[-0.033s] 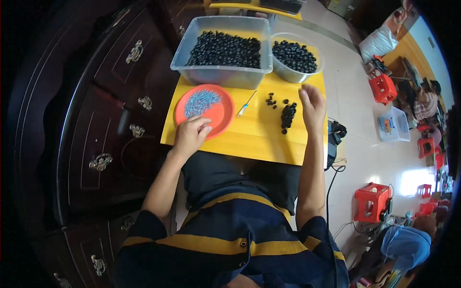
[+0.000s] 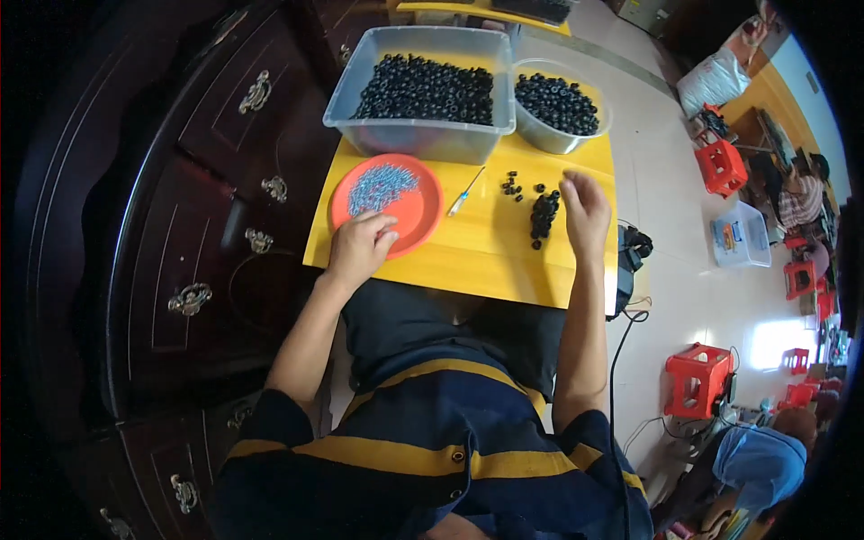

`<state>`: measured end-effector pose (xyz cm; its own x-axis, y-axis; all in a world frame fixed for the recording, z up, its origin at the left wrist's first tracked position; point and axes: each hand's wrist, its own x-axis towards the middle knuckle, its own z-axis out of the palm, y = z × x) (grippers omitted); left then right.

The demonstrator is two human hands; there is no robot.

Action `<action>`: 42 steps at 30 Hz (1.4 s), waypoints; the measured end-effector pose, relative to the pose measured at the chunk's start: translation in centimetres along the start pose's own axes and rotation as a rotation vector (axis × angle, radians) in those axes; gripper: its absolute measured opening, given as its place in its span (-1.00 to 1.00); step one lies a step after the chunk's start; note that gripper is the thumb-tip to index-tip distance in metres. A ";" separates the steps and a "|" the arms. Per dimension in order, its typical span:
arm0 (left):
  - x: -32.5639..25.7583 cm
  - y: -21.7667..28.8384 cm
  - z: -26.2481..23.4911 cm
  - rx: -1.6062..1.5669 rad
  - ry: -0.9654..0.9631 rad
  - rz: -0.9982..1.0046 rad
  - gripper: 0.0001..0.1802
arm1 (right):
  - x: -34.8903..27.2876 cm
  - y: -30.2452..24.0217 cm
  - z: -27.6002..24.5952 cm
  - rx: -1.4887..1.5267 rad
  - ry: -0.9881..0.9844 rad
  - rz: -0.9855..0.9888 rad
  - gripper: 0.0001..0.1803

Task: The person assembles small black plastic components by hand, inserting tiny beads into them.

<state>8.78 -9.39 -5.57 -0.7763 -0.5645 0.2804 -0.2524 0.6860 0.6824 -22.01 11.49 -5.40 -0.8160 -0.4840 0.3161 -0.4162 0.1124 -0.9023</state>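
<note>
My left hand (image 2: 358,249) rests over the near rim of a round red plate (image 2: 416,220). Its fingers are curled toward the thumb, and anything between them is too small to make out. Small silvery-blue screws (image 2: 382,187) lie heaped on the plate's far side. At the right of the table my right hand (image 2: 587,214) is raised with thumb and fingers drawn together; what they hold, if anything, is hidden. Beside it lies a clump of small black ring-like parts (image 2: 544,216), with several loose black parts (image 2: 511,186) farther left. A screwdriver (image 2: 466,192) with a clear handle lies between plate and parts.
On the yellow table (image 2: 477,261), a large clear bin (image 2: 418,138) and a round clear tub (image 2: 553,142) stand at the back, both holding black parts. Dark drawers (image 2: 225,198) rise at the left. Right are a cable (image 2: 616,378), red stools (image 2: 697,381) and other people.
My right hand has come slightly nearer to me beside the black parts. My left hand stays at the plate. The whole view has shifted a little.
</note>
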 end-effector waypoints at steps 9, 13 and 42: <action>4.1 -1.6 1.3 0.255 -0.026 0.081 -0.72 | -9.6 -0.7 1.1 -0.353 -0.074 -0.093 -0.86; 5.4 -2.8 3.4 0.294 -0.027 0.200 -0.74 | -9.6 -0.2 1.3 -0.389 -0.079 -0.105 -0.80; 4.1 5.8 4.1 -0.348 -0.100 -0.036 -0.94 | -11.6 -0.4 -0.1 0.923 -0.165 0.364 -0.78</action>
<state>1.78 -5.89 -3.24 -0.8274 -0.5262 0.1964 -0.0823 0.4596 0.8843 -12.42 17.12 -8.68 -0.7368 -0.6761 -0.0052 0.3782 -0.4059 -0.8320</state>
